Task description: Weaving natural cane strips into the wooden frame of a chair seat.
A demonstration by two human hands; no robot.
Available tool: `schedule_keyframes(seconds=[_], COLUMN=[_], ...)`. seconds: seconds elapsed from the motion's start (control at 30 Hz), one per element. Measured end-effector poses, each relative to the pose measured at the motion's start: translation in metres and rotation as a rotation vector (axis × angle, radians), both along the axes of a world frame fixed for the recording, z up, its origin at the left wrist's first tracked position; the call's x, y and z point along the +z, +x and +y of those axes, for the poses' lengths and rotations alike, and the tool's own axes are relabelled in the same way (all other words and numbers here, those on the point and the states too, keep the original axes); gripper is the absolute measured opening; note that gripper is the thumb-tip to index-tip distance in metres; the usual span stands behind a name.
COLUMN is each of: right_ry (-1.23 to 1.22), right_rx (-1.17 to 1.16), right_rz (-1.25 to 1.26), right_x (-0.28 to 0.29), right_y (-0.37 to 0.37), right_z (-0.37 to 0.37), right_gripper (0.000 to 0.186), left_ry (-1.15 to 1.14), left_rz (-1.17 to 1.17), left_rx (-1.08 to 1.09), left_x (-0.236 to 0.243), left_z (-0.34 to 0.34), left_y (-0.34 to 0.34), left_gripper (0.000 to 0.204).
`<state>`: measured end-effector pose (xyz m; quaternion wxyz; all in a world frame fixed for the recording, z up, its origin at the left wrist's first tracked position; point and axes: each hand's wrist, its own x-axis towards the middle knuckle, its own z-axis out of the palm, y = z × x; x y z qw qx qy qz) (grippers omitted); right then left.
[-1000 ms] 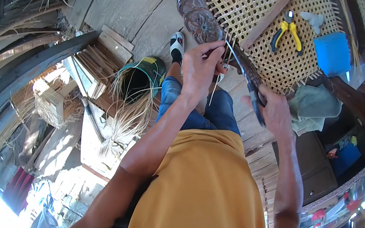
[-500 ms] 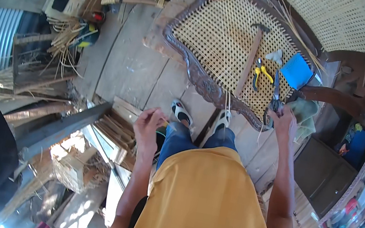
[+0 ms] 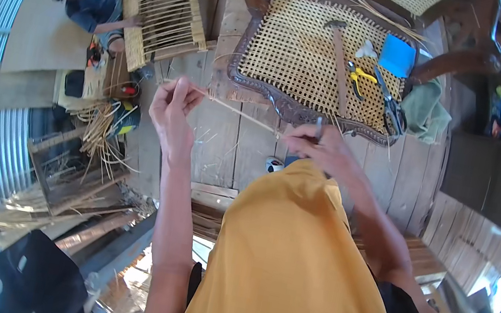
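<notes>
A thin pale cane strip (image 3: 241, 113) is stretched between my two hands, in front of the chair seat. My left hand (image 3: 175, 106) is closed, pinching the strip's left part. My right hand (image 3: 327, 148) is closed around its other end; a small dark piece sticks up between those fingers, too small to name. Beyond them lies the woven cane seat (image 3: 290, 43) in its carved dark wood frame. On the seat rest a hammer (image 3: 338, 68), yellow-and-black pliers (image 3: 359, 78), dark-handled shears (image 3: 394, 115) and a blue pad (image 3: 397, 56).
A co-worker (image 3: 93, 5) sits at far left beside a partly woven frame (image 3: 165, 11). Bundled cane strips (image 3: 104, 131) lie at left. A green cloth (image 3: 426, 110) hangs by the seat's right corner. A dark cabinet (image 3: 482, 174) stands at right.
My right hand has left the shears at the seat's corner and moved left to the strip. My left hand has risen forward and left. The view has shifted, bringing the co-worker more into sight.
</notes>
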<state>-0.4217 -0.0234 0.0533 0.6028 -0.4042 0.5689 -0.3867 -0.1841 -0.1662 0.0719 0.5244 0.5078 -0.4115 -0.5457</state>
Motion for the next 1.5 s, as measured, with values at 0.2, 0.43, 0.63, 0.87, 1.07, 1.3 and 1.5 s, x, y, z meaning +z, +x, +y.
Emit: schedule_keyframes(seconds=[0.2, 0.43, 0.63, 0.87, 1.07, 1.3, 1.5], right_ry=[0.117, 0.335, 0.437, 0.656, 0.378, 0.081, 0.338], right_rx=[-0.221, -0.493, -0.594, -0.620, -0.642, -0.533, -0.641], right_rz=[0.147, 0.537, 0.413, 0.661, 0.491, 0.325, 0.430], right_x=[-0.019, -0.073, -0.102, -0.091, -0.045, -0.044, -0.046], right_y=[-0.051, -0.067, -0.057, -0.044, 0.003, 0.078, 0.112], right_z=[0.020, 0.049, 0.065, 0.070, -0.008, -0.174, -0.215], right_gripper=[0.017, 0.013, 0.014, 0.021, 0.016, 0.012, 0.015], left_ry=[0.048, 0.109, 0.065, -0.087, -0.252, -0.368, 0.155], left_rz=[0.042, -0.063, -0.325, -0.380, -1.050, -0.799, -0.972], left_rx=[-0.248, -0.509, -0.535, -0.591, -0.453, -1.655, -1.825], left_x=[-0.039, -0.101, -0.118, -0.118, -0.073, -0.047, -0.057], left_z=[-0.067, -0.141, -0.167, -0.177, -0.222, -0.212, -0.299], left_y=[-0.050, -0.100, -0.139, -0.119, -0.050, -0.062, -0.068], left_gripper=[0.012, 0.011, 0.007, 0.008, 0.022, 0.022, 0.021])
